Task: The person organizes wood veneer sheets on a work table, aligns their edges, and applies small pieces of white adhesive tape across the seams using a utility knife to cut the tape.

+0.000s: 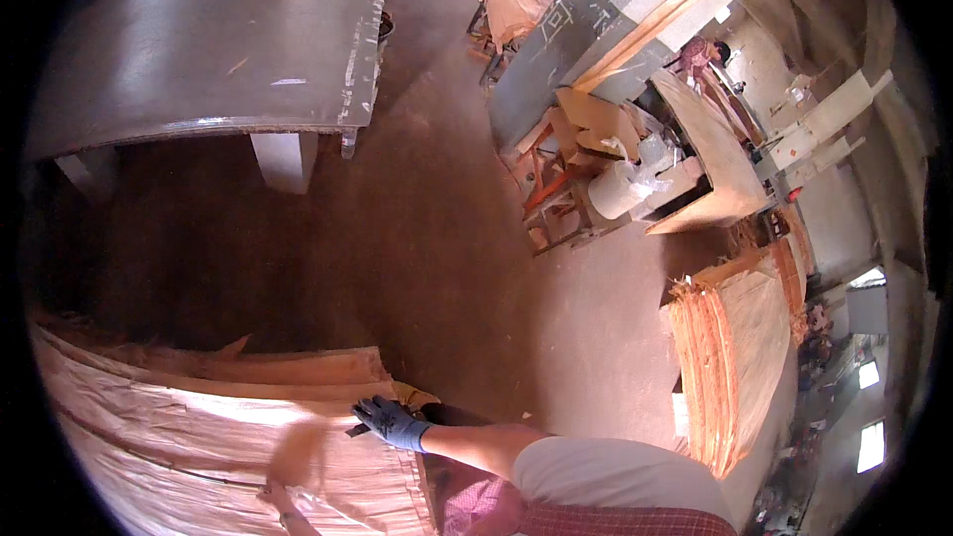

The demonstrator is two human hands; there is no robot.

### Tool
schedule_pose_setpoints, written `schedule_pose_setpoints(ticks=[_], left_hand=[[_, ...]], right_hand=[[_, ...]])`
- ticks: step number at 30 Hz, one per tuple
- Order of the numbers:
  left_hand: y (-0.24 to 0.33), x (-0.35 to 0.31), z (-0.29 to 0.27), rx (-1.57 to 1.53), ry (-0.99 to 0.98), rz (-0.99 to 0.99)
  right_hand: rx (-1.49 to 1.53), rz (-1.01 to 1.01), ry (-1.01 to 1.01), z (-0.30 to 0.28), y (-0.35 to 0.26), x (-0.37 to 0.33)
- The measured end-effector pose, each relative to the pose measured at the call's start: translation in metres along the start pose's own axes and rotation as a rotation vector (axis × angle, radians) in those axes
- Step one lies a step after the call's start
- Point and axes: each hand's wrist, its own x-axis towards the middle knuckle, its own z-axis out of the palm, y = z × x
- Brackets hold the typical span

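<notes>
A stack of thin, wrinkled wood veneer sheets point(328, 392) fills the lower left, its right end close to my body. Over the right end of the stack is my right hand point(392, 423), in a dark blue glove. Its fingers are bent over a small dark, flat-looking object point(356, 430) whose end sticks out; its kind is hidden. Lower down, my bare left hand point(278, 498) has its fingertips together at the top sheet, where a long thin dark line across the veneer ends. The left hand's shadow falls on the sheet just above it.
A large grey-topped table point(218, 50) stands across the brown floor point(427, 268). Another veneer stack point(730, 357) is at the right. Beyond it are a pillar point(556, 50), a cluttered wooden rack point(556, 189), a white roll point(612, 191), and a person point(698, 57) bent near a far bench.
</notes>
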Motion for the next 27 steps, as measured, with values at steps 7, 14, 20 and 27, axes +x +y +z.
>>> schedule_pose_setpoints(ticks=[7, 14, 20, 27], left_hand=[[-0.009, -0.051, -0.019, -0.340, -0.145, -0.281], [-0.059, -0.187, -0.044, -0.505, 0.240, -0.291], [-0.106, -0.287, -0.101, -0.612, 0.280, -0.315], [-0.131, -0.370, -0.126, -0.780, 0.350, -0.237]], right_hand=[[-0.072, -0.111, -0.015, -0.006, -0.008, -0.010], [-0.001, -0.048, 0.053, 0.019, -0.025, -0.018], [-0.009, -0.064, -0.015, -0.020, -0.042, -0.016], [-0.035, -0.162, 0.149, -0.070, -0.079, -0.010]])
